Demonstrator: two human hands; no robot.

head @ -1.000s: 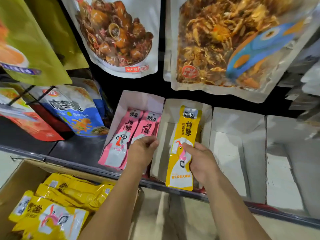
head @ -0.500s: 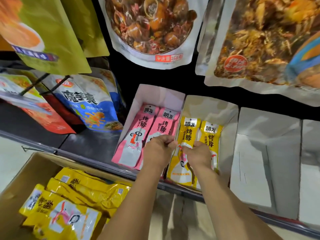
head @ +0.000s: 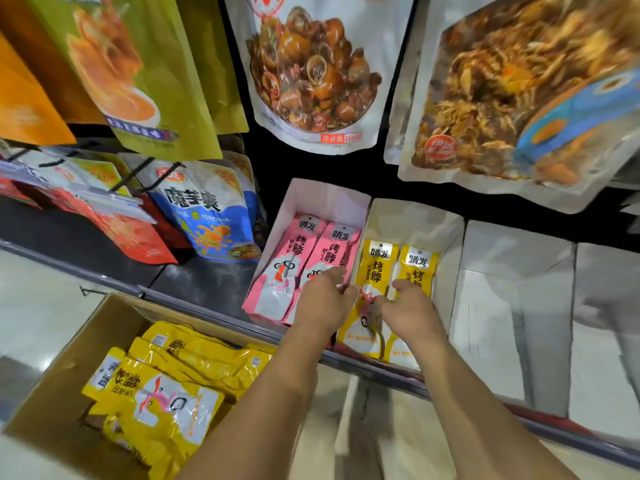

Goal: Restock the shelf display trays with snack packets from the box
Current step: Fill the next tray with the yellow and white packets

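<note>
**Head view.** The person is standing over a shelf (head: 86,237) that is carrying a row of white card trays. The first tray (head: 311,195) is holding two pink packets (head: 304,251) side by side. The second tray (head: 415,220) is holding two yellow packets (head: 375,271), also side by side, and both hands are working at their lower halves.

The right hand (head: 412,308) is gripping the yellow packets, with its fingers curling over the seam between them. The left hand (head: 323,299) is sitting with its fingers curled at the wall between the two trays. It appears to be pinching the edge of the nearer yellow packet, but I cannot tell whether it is holding packet or tray wall.

**Progress.** The task is judged to be at an early stage.
- The second tray is looking thinly filled.
- The further trays (head: 512,271) to the right are showing only bare card.
- The box (head: 100,327) at lower left is lying open, with many spare packets (head: 166,393) waiting inside.

**Limits of view.**
- The knuckles are hiding the fingertips of both hands.
- The hands are covering the middle of the yellow packets.
- The frame edge is cutting off the rightmost tray.
- The depth of each stack is not showing.
- The hanging bags (head: 311,81) above are blurring towards the right.
</note>
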